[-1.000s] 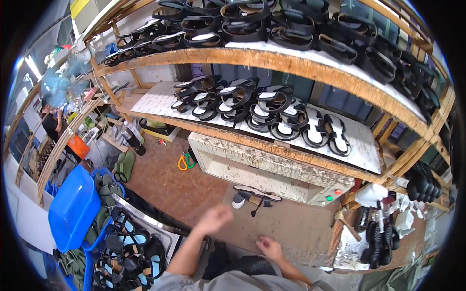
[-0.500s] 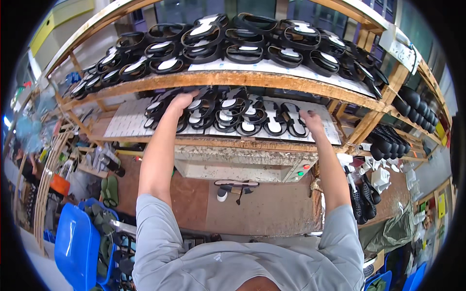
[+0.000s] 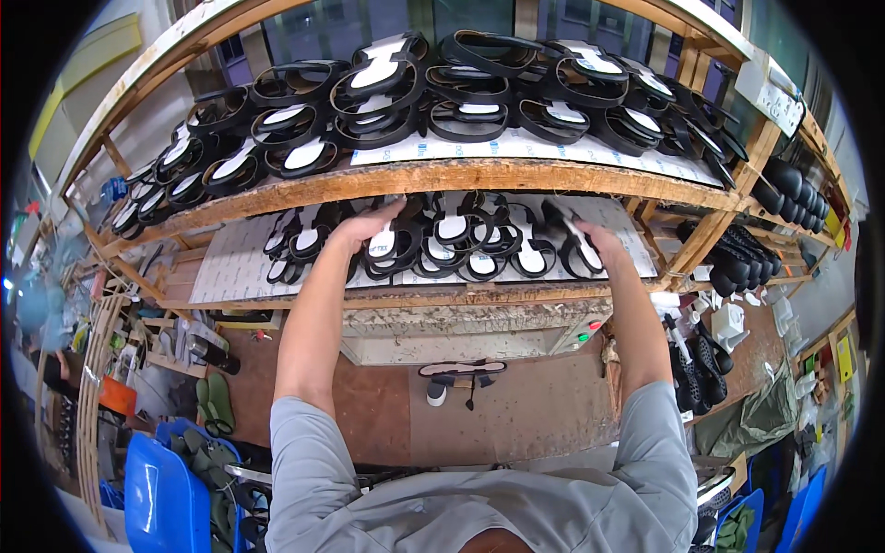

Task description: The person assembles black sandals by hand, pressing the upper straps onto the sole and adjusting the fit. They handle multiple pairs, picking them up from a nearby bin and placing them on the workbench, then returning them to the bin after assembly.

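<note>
Both my arms reach forward onto the lower wooden shelf, where black sandal uppers with white insole pieces lie in a row, some stacked. My left hand [image 3: 367, 227] is closed on the side of a black sandal [image 3: 381, 241] left of the row's middle, its fingertips partly hidden behind the straps. At the right end, my right hand [image 3: 601, 241] grips the outer edge of another black sandal [image 3: 579, 241], which is tilted up on its side. Between the hands lie several more sandals [image 3: 530, 256], white insoles facing up.
An upper shelf [image 3: 433, 175] crowded with black sandals runs above my hands. Below is a bench unit [image 3: 442, 346] with red and green buttons at its right. A sole piece [image 3: 461, 368] lies farther down. Blue bins [image 3: 157, 498] stand low left; black shoes [image 3: 788, 198] sit at right.
My left hand has moved right and down onto a sandal in the row. My right hand has taken hold of the end sandal, which has gone from lying flat to tilted.
</note>
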Action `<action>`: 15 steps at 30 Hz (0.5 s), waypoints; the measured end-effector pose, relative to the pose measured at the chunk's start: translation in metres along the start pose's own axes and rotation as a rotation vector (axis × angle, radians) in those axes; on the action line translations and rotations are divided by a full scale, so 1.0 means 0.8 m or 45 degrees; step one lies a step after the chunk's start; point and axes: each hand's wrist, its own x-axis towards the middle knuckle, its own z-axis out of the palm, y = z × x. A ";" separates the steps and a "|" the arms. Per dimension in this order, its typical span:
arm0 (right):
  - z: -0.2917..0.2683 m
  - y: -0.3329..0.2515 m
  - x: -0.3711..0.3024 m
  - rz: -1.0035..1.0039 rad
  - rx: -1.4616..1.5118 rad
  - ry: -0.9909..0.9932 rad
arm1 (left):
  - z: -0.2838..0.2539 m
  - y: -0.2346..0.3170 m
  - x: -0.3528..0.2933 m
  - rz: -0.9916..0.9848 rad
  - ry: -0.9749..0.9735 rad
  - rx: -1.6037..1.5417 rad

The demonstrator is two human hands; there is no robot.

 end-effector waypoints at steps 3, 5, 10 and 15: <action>0.023 0.016 0.017 -0.202 -0.031 -0.074 | -0.001 -0.005 0.033 -0.056 -0.041 -0.464; 0.055 0.026 0.036 -0.154 -0.120 -0.124 | 0.002 -0.004 0.050 -0.060 -0.018 -0.581; 0.102 0.028 0.034 -0.058 -0.194 -0.362 | 0.013 -0.051 0.104 -0.137 -0.331 -0.848; 0.096 0.045 0.029 -0.184 -0.122 -0.233 | 0.089 0.003 0.056 0.008 -0.337 -0.405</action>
